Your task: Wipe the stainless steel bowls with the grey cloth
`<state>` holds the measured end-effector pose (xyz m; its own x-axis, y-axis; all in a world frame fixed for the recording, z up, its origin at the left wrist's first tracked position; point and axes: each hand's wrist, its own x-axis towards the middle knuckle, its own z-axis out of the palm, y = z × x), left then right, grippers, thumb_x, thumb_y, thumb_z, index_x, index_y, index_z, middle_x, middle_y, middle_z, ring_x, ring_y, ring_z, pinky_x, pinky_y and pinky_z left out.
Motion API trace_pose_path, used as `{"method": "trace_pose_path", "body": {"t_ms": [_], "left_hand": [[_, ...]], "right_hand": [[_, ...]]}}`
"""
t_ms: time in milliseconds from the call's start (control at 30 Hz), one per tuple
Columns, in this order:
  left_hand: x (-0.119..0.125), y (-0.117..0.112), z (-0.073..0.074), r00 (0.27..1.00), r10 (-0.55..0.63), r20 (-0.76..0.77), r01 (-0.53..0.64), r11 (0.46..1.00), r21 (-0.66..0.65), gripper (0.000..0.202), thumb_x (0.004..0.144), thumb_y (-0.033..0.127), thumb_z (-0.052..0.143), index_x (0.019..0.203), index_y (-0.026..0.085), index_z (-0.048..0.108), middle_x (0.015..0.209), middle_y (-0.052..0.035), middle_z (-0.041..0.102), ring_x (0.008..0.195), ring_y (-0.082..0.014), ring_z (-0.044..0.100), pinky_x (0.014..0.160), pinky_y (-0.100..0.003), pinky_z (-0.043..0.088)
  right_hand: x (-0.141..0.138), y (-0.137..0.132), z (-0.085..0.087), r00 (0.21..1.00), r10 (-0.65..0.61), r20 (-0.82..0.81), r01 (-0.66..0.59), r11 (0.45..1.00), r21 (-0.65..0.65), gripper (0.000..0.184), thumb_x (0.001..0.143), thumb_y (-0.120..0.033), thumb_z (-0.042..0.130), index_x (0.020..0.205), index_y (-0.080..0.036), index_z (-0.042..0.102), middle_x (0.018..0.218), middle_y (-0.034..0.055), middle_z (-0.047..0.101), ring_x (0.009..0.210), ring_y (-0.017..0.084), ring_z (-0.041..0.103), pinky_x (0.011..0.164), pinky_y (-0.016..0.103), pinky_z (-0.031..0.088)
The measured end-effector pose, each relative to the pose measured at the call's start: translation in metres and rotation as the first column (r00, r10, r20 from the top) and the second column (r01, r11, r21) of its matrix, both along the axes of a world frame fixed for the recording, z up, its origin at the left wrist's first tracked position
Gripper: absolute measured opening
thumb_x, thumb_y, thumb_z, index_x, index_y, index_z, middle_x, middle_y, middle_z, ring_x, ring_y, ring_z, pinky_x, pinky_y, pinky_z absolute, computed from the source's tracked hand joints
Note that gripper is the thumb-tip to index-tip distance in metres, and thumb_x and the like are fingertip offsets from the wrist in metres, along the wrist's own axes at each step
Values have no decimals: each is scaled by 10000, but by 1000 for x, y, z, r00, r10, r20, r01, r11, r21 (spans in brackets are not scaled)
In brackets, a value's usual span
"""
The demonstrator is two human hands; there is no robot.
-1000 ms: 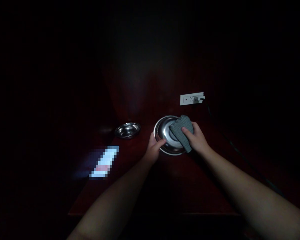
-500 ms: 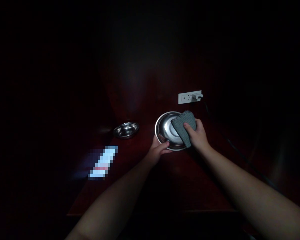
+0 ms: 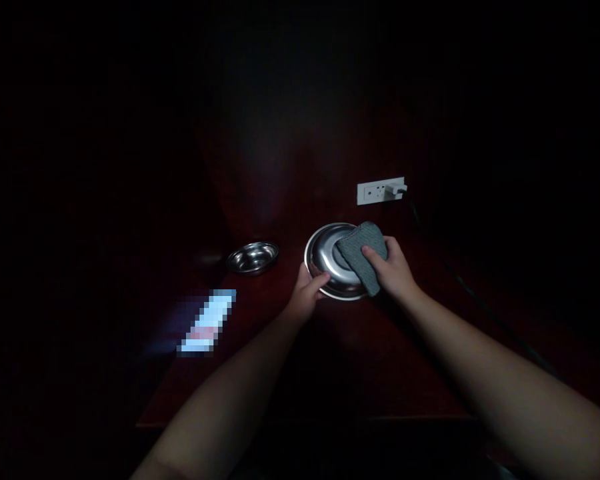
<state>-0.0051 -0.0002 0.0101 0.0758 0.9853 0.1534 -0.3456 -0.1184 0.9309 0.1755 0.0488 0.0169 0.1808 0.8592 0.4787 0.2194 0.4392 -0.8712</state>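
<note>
In a dim room, my left hand (image 3: pixel 307 292) grips the near left rim of a shiny steel bowl (image 3: pixel 325 257) that is tilted toward me above a dark red table (image 3: pixel 360 360). My right hand (image 3: pixel 393 270) is closed on a folded grey cloth (image 3: pixel 361 252) and presses it into the right side of the bowl. The thumb lies on top of the cloth.
A second steel bowl (image 3: pixel 253 257) sits on the table to the left. A lit, blurred phone-like rectangle (image 3: pixel 207 321) lies further left. A white wall socket (image 3: pixel 380 191) with a plug and a dark cable is behind the bowl. The table's near edge runs below my forearms.
The cloth has slid a little left across the bowl and back, my left hand has shifted its grip along the rim, and the bowl's tilt has changed slightly.
</note>
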Motion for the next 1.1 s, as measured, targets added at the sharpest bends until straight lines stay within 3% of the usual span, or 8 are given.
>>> {"method": "trace_pose_path", "body": {"t_ms": [233,400,667,833,967,1100], "left_hand": [[-1,4,1,994,81,73,-82,996,18,487,633,289,687,1079,191,520,1058,-54,607,1019,-239,560,856,-370,451],[0,6,-2,994,75,80,-77,997,24,478,637,285,686,1075,191,517,1075,-58,601,1034,-244,555,848,-369,456],[1,1,-7,999,-15,-32,14,1000,-14,562,629,290,699,1119,232,431,1059,-53,562,889,-215,587,645,-323,521],[2,1,-10,999,-24,29,25,1000,-13,545,631,262,707,1093,249,419,1104,-43,541,953,-209,579,734,-364,524],[5,0,-12,980,-136,143,145,988,-50,518,661,275,687,1102,243,418,1153,-61,538,969,-200,594,847,-414,484],[5,-2,-12,990,-143,21,144,986,-80,570,633,269,721,1111,254,410,1212,-75,519,976,-220,593,789,-390,507]], "right_hand": [[-1,-5,3,999,48,20,-49,999,25,527,650,-557,632,1007,-194,496,942,66,603,833,226,578,755,391,461],[0,-5,3,998,53,32,-55,997,52,482,664,-557,616,977,-211,497,921,51,600,821,221,575,733,390,471],[4,1,3,999,-29,28,26,995,98,498,645,-544,635,983,-207,491,909,45,583,821,221,565,728,384,466],[-1,-6,4,990,-139,31,131,972,195,567,624,-514,658,1058,-204,464,1032,69,553,917,228,540,811,395,443],[-3,-6,2,981,-192,-23,193,963,189,570,631,-517,648,1067,-207,452,1058,72,539,924,222,536,827,401,438],[-1,-3,2,986,-167,-27,169,976,137,519,638,-536,642,1005,-208,477,977,55,563,870,217,545,784,391,450]]}}
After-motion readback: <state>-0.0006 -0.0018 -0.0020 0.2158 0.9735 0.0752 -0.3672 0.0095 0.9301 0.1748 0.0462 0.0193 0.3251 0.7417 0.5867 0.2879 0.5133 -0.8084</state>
